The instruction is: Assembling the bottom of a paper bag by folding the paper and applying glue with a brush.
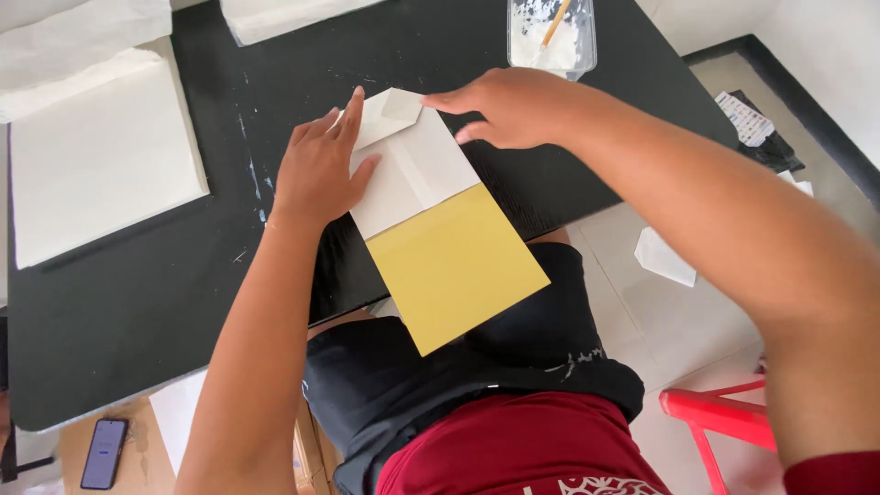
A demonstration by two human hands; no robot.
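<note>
One folded paper piece (431,220), white on its upper half with folded flaps and a small turned-down corner at the top, plain yellow on its lower half; it lies at the near edge of a black table (137,302), the yellow part overhanging the edge above the person's lap. Left hand (319,170): fingers extended and flat, pressing the white part's left side. Right hand (504,105): fingers bent, tips on the top corner fold, grasping nothing. Surroundings: stack of white sheets (101,156) at the table's left; more white paper (284,16) along the far edge; clear plastic tray (552,38) holding white paste and a stick, just beyond the right hand. Floor: phone (104,453), red plastic stool (720,417), folded white paper (662,257). Nothing obstructs the piece save the hands.
</note>
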